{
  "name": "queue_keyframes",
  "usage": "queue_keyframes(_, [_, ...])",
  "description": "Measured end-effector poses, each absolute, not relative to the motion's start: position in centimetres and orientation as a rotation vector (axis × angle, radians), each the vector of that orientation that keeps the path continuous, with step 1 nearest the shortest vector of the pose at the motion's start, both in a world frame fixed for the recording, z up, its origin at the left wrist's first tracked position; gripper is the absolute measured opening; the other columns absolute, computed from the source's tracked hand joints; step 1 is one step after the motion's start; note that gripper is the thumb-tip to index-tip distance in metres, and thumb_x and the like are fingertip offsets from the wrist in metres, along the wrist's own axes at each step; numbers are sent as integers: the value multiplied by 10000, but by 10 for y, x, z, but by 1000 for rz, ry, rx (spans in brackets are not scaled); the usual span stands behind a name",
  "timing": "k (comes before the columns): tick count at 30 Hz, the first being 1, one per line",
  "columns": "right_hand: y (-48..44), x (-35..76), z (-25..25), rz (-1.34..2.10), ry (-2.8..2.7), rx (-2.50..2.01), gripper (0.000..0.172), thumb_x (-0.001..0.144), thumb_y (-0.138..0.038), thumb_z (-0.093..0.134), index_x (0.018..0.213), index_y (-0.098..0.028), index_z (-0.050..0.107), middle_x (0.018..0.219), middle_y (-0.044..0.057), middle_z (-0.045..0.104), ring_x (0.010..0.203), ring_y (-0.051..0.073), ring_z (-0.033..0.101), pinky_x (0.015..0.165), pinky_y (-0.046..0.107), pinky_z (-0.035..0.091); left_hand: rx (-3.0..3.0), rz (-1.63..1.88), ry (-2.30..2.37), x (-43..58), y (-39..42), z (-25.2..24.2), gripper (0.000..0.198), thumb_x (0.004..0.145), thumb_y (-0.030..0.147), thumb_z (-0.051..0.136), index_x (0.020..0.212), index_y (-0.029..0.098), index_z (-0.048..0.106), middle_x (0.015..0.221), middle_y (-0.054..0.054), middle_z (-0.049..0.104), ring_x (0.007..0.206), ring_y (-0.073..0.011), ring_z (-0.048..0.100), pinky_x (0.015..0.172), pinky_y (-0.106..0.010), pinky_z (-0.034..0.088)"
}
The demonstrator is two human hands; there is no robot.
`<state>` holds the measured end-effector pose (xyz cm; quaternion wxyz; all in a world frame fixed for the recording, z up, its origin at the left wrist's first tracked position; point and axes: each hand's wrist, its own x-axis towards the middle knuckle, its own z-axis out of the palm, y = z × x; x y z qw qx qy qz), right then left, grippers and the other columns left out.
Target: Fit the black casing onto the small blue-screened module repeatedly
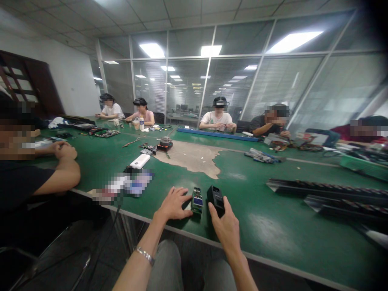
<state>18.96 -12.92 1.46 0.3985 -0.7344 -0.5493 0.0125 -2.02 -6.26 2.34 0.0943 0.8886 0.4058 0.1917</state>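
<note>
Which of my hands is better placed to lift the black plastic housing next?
Probably your right hand: its thumb and fingers flank the black plastic housing. Your left hand is spread open, with the green circuit board between it and the housing.

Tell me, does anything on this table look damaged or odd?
Yes: a large tan patch with ragged edges interrupts the green tabletop, beyond the circuit board near the left hand. It looks as though the green covering has torn or worn away there.
</note>
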Motion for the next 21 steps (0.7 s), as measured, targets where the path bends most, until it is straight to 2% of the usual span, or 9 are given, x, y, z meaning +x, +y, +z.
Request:
queue_keyframes(3, [-130, 173, 36, 66, -1371, -1797, 776, 849, -608, 425, 1415, -81, 368, 1310, 202, 544, 1168, 313, 546, 966, 396, 407, 2623, 581, 1191, -21, -62, 22, 758, 700, 704, 620, 1340, 317, 496, 1472, -67, 403, 1373, -330, 310, 1141, -566, 127])
queue_keyframes(8, [-127, 148, 52, 81, -1468, -1843, 756, 858, -573, 431, 1402, -51, 375, 1232, 223, 588, 1115, 314, 576, 910, 381, 429, 2615, 577, 1184, -22, -61, 21, 775, 687, 740, 602, 1332, 321, 503, 1467, -65, 408, 1374, -327, 311, 1140, -569, 124])
queue_keyframes(21, [-128, 117, 74, -164, -1663, -2060, 668, 878, -476, 456, 1373, -35, 370, 980, 191, 669, 964, 300, 634, 804, 358, 429, 2617, 640, 1222, -21, -60, 18, 528, 733, 539, 680, 1201, 309, 597, 1421, -45, 460, 1350, -299, 351, 1144, -541, 166])
